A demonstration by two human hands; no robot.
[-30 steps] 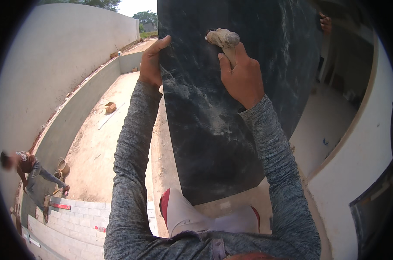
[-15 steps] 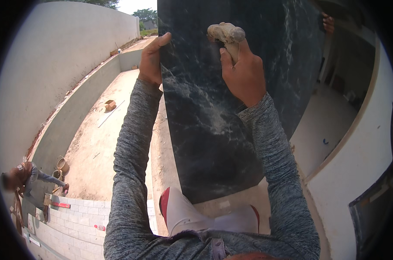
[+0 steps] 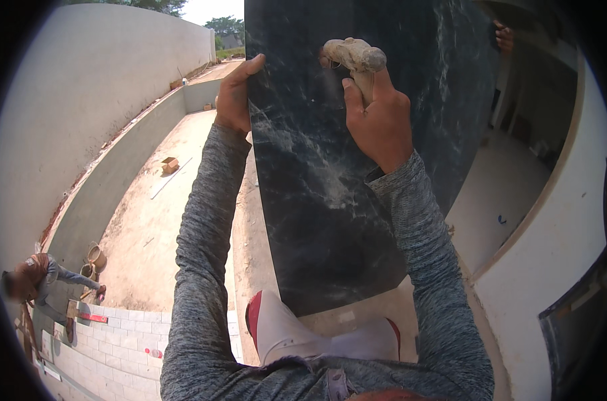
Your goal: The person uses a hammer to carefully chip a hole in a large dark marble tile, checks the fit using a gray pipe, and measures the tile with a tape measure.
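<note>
A large dark slab [image 3: 337,247] with white marble-like veins stands in front of me. My left hand [image 3: 232,97] grips its left edge, thumb on the front face and fingers hidden behind. In my right hand [image 3: 382,127] is a mallet [image 3: 354,55], its head crusted with dried mortar or dirt. The fingers are wrapped round the handle, and the mallet head is close to the slab's upper face; whether it touches I cannot tell. At the slab's far right edge, another person's fingers [image 3: 504,37] show.
A pale wall [image 3: 109,73] runs along the left, above a sandy strip holding a cardboard box [image 3: 170,165]. At lower left a co-worker [image 3: 32,277] bends over light paving [image 3: 126,341], near buckets [image 3: 96,256] and a red level [image 3: 93,317]. A doorway opening [image 3: 517,160] is on the right.
My right hand and the mallet have shifted slightly right and down, with the mallet head tilted a little more. My left hand stays on the slab's edge.
</note>
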